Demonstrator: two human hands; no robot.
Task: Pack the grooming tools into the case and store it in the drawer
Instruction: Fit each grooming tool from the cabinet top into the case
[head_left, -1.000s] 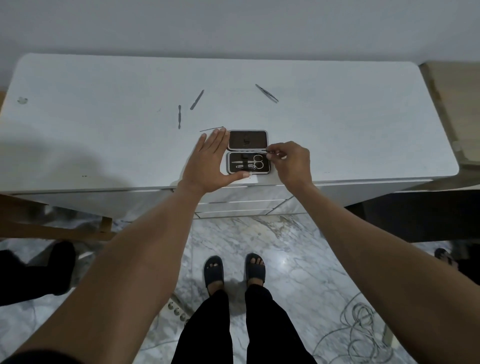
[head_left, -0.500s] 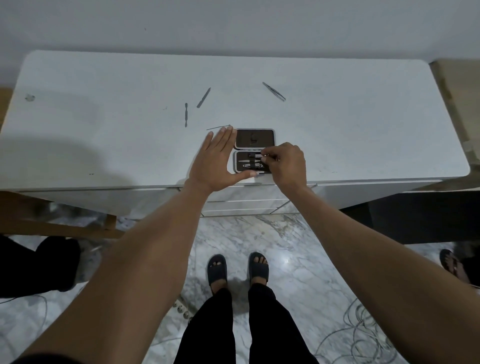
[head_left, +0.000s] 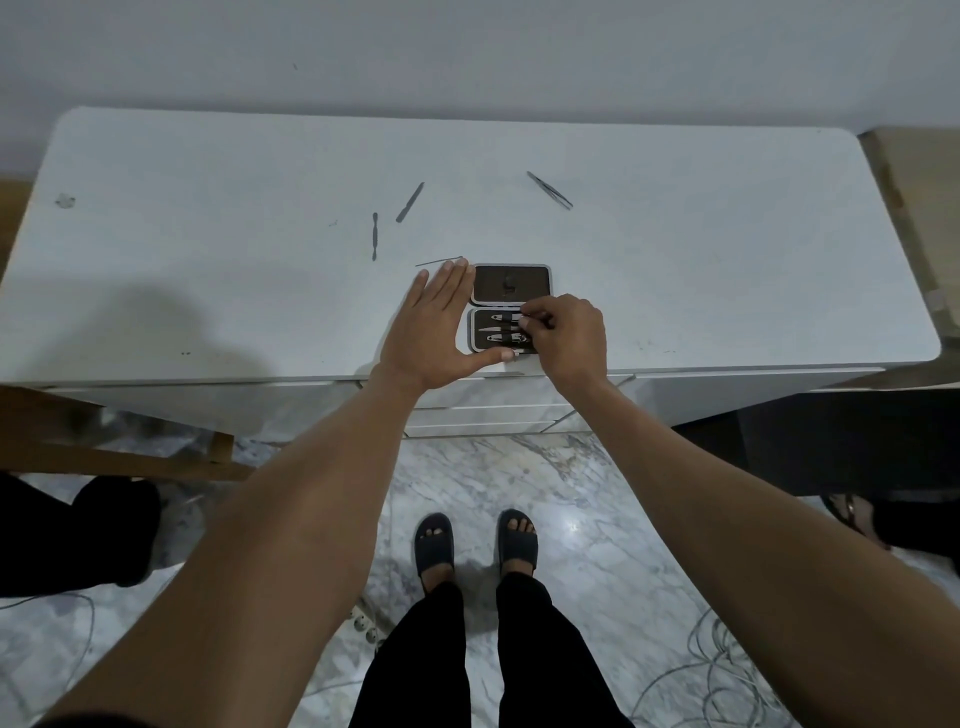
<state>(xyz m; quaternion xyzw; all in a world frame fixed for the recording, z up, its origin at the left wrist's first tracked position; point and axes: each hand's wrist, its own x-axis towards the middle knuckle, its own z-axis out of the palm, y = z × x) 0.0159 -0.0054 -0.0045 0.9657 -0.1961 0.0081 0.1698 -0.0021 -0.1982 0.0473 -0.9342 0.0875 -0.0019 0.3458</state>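
Your left hand (head_left: 434, 325) lies flat, fingers together, beside the open case (head_left: 510, 310) at frame center. Your right hand (head_left: 569, 336) pinches a tool inside it.

Both bare arms reach forward. The left hand (head_left: 434, 327) lies flat, fingers together, thumb spread sideways. The right hand (head_left: 569, 338) is curled, fingertips (head_left: 525, 323) pinched.

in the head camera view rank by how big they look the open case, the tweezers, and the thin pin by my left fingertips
1. open case, clearly largest.
2. tweezers and thin pin: similar in length; the tweezers lie farther away, so I won't rank them.
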